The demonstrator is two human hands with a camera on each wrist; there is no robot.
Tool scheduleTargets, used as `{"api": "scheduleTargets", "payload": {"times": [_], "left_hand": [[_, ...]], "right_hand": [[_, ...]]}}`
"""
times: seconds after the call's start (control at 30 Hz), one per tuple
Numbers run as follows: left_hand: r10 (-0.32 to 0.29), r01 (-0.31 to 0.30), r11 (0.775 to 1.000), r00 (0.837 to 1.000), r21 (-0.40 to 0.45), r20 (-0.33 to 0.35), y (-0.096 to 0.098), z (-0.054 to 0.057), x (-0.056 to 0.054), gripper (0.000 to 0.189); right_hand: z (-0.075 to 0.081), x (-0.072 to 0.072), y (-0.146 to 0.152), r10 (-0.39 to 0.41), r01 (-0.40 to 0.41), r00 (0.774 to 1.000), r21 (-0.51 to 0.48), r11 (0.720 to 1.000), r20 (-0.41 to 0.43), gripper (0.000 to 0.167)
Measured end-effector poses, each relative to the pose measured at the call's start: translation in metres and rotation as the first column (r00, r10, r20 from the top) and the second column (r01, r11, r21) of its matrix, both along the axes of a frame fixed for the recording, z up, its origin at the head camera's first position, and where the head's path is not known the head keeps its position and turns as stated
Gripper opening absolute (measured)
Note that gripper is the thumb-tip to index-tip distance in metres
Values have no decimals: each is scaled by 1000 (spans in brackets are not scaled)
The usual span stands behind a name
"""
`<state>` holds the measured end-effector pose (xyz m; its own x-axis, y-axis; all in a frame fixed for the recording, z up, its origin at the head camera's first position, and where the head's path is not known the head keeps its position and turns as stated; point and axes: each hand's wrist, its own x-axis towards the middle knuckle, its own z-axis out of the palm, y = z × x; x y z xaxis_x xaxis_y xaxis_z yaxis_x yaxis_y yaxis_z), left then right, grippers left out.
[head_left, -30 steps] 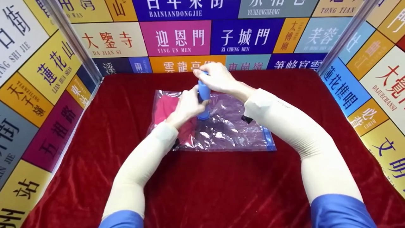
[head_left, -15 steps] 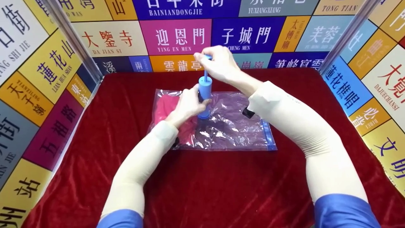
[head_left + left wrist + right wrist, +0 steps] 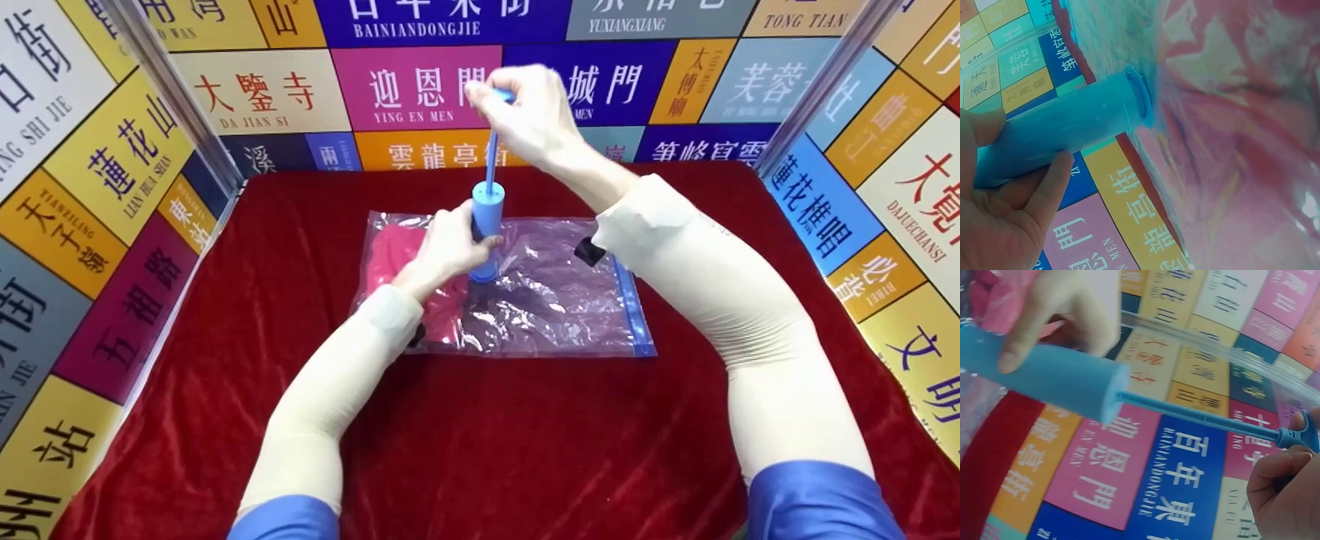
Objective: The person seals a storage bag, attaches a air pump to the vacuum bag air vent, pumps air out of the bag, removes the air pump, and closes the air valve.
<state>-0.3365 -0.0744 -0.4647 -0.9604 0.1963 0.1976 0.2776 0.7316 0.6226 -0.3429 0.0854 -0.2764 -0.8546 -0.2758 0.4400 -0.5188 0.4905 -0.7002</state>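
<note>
A blue hand pump [image 3: 487, 214] stands upright on a clear plastic vacuum storage bag [image 3: 555, 300]. My left hand [image 3: 450, 247] grips the pump's barrel, thumb and fingers wrapped round it. High above, my right hand [image 3: 532, 112] holds the pump's handle [image 3: 1306, 433], and the thin rod [image 3: 1202, 417] is drawn far out of the barrel. In the left wrist view the pump's flared foot [image 3: 1139, 98] sits against the bag's surface. Inside the bag lie a bright pink cloth [image 3: 397, 255] on the left and purplish, crinkled contents on the right.
Dark red velvet [image 3: 480, 442] covers the table under the bag. A blue zip strip [image 3: 636, 311] runs along the bag's right edge. Printed sign panels [image 3: 420, 86] wall in the back and both sides, with metal posts [image 3: 180, 97] at the corners.
My right hand has risen steadily with the handle, drawing the rod out of the barrel. The left hand and the bag have stayed nearly in place.
</note>
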Motion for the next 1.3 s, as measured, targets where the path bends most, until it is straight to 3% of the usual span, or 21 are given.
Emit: {"api": "scheduleTargets", "payload": {"times": [0.2,0.47,0.63,0.83,1.3], "left_hand": [[0,0,1000,1000,10,17,0,-1,-1,46],[2,-2,1000,1000,19,26,-1,-1,-2,46],[4,-4,1000,1000,6,-9,-2,-2,-3,47],[10,-10,1000,1000,14,11,-3,-3,-3,48],[12,-13,999,999,36,30,0,-3,-4,45]], "right_hand": [[16,4,3,3,-7,999,-75,997,-54,44],[21,5,3,-29,4,986,-153,988,-167,45],[20,4,1,-27,7,982,-110,994,-189,39],[19,0,-1,-31,19,982,-62,998,-188,32],[20,-8,-13,-67,86,986,120,989,-155,47]]}}
